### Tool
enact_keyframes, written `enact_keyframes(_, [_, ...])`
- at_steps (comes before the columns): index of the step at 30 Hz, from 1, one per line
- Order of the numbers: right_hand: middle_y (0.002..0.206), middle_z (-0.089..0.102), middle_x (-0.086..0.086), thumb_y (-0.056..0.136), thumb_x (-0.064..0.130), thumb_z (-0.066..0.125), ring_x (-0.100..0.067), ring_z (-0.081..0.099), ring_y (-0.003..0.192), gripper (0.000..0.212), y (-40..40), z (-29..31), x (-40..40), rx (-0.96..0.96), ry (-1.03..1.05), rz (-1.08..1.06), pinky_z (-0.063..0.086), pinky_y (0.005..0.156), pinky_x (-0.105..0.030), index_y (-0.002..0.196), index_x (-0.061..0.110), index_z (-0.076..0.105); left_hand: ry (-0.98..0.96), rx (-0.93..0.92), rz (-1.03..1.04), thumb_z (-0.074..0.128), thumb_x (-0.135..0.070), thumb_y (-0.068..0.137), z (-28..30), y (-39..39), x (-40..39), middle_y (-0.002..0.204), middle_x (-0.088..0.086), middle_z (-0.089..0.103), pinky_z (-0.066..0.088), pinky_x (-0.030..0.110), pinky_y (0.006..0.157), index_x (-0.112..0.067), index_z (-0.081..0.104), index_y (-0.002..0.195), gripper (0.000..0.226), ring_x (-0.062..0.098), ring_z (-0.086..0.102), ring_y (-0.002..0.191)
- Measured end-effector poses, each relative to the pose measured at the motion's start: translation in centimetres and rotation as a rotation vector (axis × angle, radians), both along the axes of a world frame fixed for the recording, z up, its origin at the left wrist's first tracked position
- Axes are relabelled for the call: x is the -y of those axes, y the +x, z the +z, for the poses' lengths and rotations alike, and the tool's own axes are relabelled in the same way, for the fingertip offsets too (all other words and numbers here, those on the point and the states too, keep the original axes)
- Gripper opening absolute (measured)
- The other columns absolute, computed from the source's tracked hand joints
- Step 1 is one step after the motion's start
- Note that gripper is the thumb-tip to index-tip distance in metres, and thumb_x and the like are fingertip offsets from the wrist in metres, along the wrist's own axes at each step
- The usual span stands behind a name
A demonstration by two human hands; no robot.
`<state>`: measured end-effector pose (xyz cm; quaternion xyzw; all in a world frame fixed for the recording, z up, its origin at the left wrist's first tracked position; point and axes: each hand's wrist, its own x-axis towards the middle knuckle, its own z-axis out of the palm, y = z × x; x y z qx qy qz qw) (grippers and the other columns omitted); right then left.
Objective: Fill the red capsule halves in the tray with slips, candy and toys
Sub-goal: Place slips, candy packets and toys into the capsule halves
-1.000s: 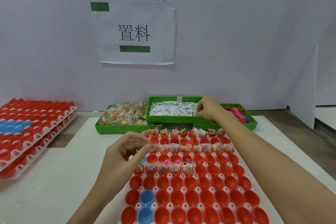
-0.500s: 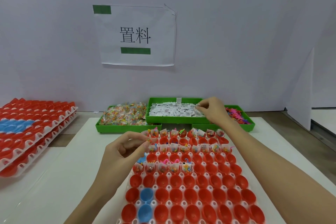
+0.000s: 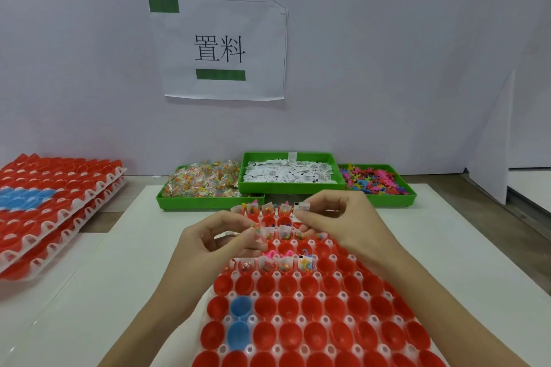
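A white table holds a tray of red capsule halves at near centre. At its far edge sit 3 green bins side by side. On the left lie stacked red trays.

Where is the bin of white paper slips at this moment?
The bin of slips sits at the table's far edge, between the candy bin on its left and the toy bin on its right.
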<state>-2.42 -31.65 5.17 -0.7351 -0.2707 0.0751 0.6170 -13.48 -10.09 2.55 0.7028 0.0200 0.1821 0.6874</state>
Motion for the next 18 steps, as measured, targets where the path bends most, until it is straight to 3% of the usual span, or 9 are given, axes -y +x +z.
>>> enact_keyframes(3, [0.089,0.079,-0.004,0.086,0.017,0.082,-0.02,0.078,0.084,0.007,-1.7,-0.1,0.3,-0.033,-0.019,0.067,0.061,0.083,-0.026,0.092,0.018,0.08,0.018,0.025,-0.038,0.076,-0.022,0.083,0.1,-0.4,0.8,0.09,0.01,0.08,0.063,0.025,0.073,-0.021,0.081,0.093,0.011,0.028,0.079,0.083])
enact_keyframes(6, [0.086,0.079,-0.002,0.089,0.015,0.078,-0.016,0.077,0.081,0.006,-2.8,-0.3,0.4,-0.03,-0.047,0.081,0.059,0.079,-0.02,0.093,0.019,0.081,0.03,0.044,-0.063,0.077,-0.018,0.084,0.1,-0.6,1.5,0.088,0.011,0.08,0.063,0.027,0.073,-0.02,0.081,0.094,0.011,0.027,0.079,0.082])
enact_keyframes(10, [0.082,0.078,-0.001,0.089,0.017,0.078,-0.017,0.076,0.075,0.005,-3.5,-0.7,0.1,0.041,-0.083,0.068,0.06,0.073,-0.022,0.092,0.021,0.08,0.098,0.063,-0.065,0.081,-0.019,0.082,0.0,-0.9,2.1,0.09,0.007,0.081,0.064,0.028,0.075,-0.024,0.082,0.094,0.013,0.026,0.079,0.083])
enact_keyframes(14, [0.084,0.079,-0.001,0.089,0.018,0.078,-0.016,0.076,0.077,0.007,-3.7,-0.5,0.2,0.058,-0.083,0.109,0.06,0.075,-0.023,0.094,0.022,0.081,0.169,0.077,0.008,0.084,-0.021,0.079,-0.2,-0.9,2.1,0.097,-0.001,0.081,0.062,0.024,0.079,-0.026,0.082,0.091,0.013,0.02,0.078,0.088])
enact_keyframes(18, [0.087,0.079,-0.001,0.095,0.007,0.07,-0.015,0.077,0.08,0.015,-3.9,-0.5,0.3,0.059,-0.121,0.177,0.059,0.078,-0.022,0.102,0.016,0.08,0.15,0.093,0.036,0.085,-0.021,0.078,-0.2,-1.1,2.1,0.091,0.0,0.081,0.061,0.02,0.075,-0.027,0.082,0.09,0.014,0.018,0.078,0.083])
